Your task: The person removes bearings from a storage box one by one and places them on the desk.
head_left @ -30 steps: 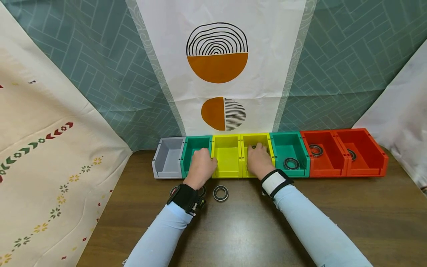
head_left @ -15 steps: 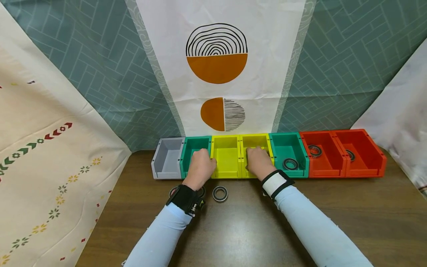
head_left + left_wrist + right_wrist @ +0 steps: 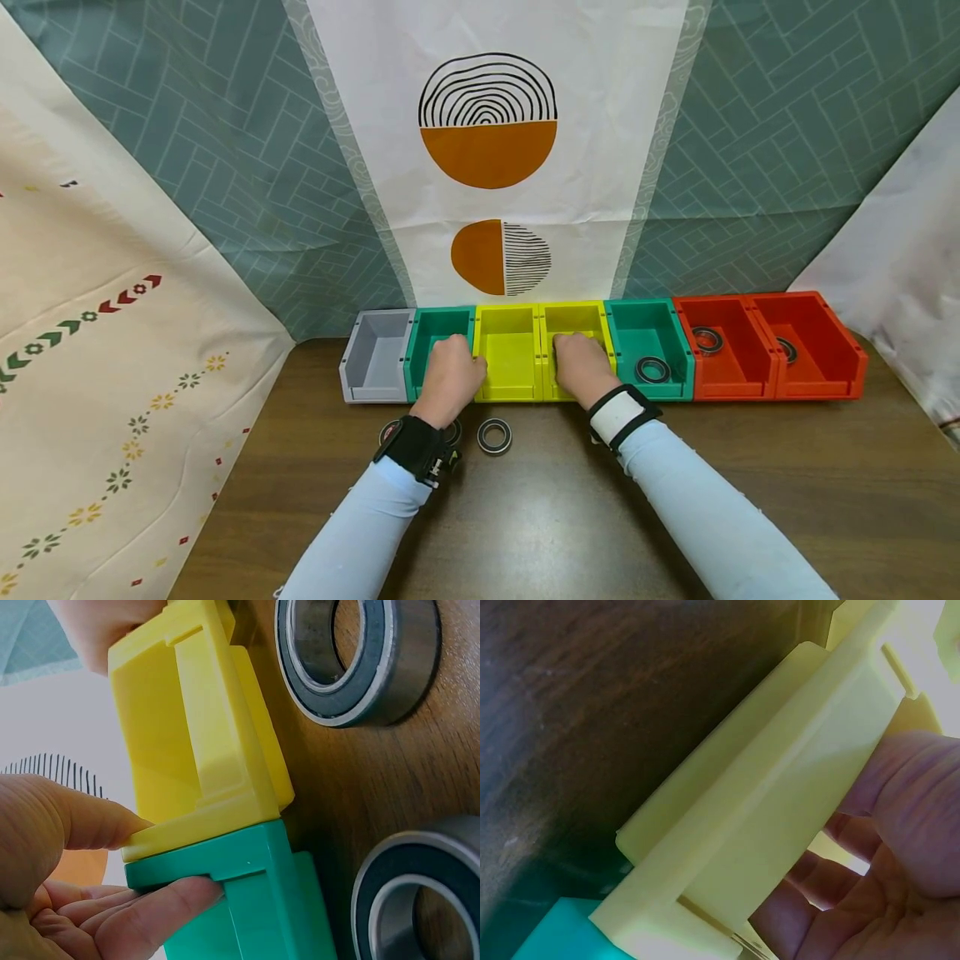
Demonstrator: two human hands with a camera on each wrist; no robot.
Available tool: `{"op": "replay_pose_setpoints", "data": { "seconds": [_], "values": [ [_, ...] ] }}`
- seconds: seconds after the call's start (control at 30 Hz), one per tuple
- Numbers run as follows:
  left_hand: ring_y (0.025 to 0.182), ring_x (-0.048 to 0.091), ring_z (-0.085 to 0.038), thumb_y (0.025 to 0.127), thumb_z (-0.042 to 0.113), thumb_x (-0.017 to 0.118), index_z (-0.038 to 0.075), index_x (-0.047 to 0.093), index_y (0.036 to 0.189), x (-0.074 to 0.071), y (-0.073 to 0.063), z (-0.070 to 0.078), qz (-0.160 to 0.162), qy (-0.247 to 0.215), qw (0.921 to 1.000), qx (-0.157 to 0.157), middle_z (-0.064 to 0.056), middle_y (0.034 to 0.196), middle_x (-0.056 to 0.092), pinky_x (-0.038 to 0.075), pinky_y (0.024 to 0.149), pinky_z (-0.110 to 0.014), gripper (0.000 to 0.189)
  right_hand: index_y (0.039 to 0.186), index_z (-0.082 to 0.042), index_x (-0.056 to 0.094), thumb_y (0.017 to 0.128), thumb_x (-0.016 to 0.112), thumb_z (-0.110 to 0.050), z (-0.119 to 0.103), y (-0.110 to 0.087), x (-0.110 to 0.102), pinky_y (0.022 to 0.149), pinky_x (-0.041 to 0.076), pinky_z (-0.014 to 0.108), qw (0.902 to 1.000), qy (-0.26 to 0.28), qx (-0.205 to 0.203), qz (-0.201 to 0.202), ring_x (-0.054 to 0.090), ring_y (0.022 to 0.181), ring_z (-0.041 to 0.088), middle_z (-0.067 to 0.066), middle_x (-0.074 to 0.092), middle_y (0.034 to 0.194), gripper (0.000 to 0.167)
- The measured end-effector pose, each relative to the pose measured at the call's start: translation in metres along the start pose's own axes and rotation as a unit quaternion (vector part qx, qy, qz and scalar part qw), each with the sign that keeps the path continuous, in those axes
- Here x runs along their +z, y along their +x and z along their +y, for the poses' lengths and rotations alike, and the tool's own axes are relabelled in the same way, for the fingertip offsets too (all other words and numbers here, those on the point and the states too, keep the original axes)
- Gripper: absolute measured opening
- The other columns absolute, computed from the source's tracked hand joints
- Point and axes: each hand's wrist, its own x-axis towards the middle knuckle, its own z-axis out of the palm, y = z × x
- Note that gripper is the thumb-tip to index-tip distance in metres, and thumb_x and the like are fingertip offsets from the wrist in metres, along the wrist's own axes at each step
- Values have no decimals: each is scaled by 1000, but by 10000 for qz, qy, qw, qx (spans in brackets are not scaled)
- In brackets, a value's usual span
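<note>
My left hand pinches the adjoining walls of the left green bin and the left yellow bin. In the left wrist view its thumb lies on the yellow side and its fingers on the green side. My right hand reaches into the right yellow bin with fingers bent behind the front lip; I cannot tell what they hold. Ball bearings lie on the table before the bins, one bearing in full view and two partly hidden by the left wrist.
The bins form one row along the back of the wooden table, from a grey bin at left to red ones at right. Single bearings lie in the right green bin, the left red bin and the right red bin. Patterned cloth hangs behind.
A dark bearing edge showed at the right fingertips a second ago; now the hand, slightly lower in the bin, covers it. The left hand keeps its grip on the bin walls.
</note>
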Motion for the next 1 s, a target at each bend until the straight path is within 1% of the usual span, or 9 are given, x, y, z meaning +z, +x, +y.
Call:
{"op": "replay_pose_setpoints", "data": {
  "seconds": [0.17,0.33,0.43,0.5,0.57,0.67,0.77,0.83,1.0],
  "values": [
    [48,55,-17,88,19,58,3,57,79,-1,-1,0,-28,-23,10000,-32,-5,57,49,42,40,-21,18,81,-4,59,85,63,-10,-1,-1,-2,61,46,30,9999,65,83,-124,54,62,22,8,57,66,8],
    [50,56,-16,87,19,59,2,57,82,-2,-2,-1,15,-75,10000,-31,-7,60,53,43,41,-21,18,76,-5,57,84,62,-8,-1,-2,-4,57,43,29,9999,69,-28,-148,53,60,21,7,56,64,10],
    [53,57,-16,87,20,59,2,58,86,-1,-2,-2,32,-100,9999,-33,-8,65,57,44,42,-20,18,76,-5,56,82,63,-6,0,-4,-7,56,41,29,9997,182,-112,-105,51,60,21,7,55,66,9],
    [52,57,-16,87,20,59,2,58,85,0,-2,-2,66,-140,9999,-4,-9,66,57,43,41,-21,18,80,-5,58,80,66,-7,0,-5,-9,56,41,28,9994,318,-101,-89,52,61,22,7,55,67,9],
    [52,56,-16,87,20,59,2,58,85,1,-2,-3,95,-167,9998,17,-9,65,56,43,41,-21,19,83,-4,59,76,71,-9,1,-6,-10,54,41,27,9989,455,-77,-46,52,61,21,7,56,68,14],
    [50,56,-17,87,19,59,2,59,82,3,-2,-5,200,-190,9996,86,-9,62,55,42,41,-22,18,84,-3,62,72,77,-14,1,-7,-13,52,41,26,9982,583,-68,88,53,60,21,6,57,66,23],
    [52,56,-16,87,19,60,2,59,84,3,-2,-5,254,-148,9995,100,-8,64,57,43,42,-21,18,81,-4,62,68,80,-18,2,-10,-17,50,41,25,9978,574,-130,297,53,58,19,5,58,65,27],
    [53,57,-16,87,19,60,1,59,84,3,-2,-5,271,-128,9995,104,-8,65,57,43,42,-21,18,80,-4,62,68,80,-21,3,-11,-20,50,42,25,9974,573,-157,410,54,59,19,6,59,67,28],
    [53,56,-17,86,20,59,1,59,85,3,-1,-4,258,-112,9995,107,-9,65,56,44,43,-21,19,85,-5,62,69,79,-28,5,-17,-28,49,43,24,9939,854,-103,685,54,60,19,6,59,71,32]
  ]
}}
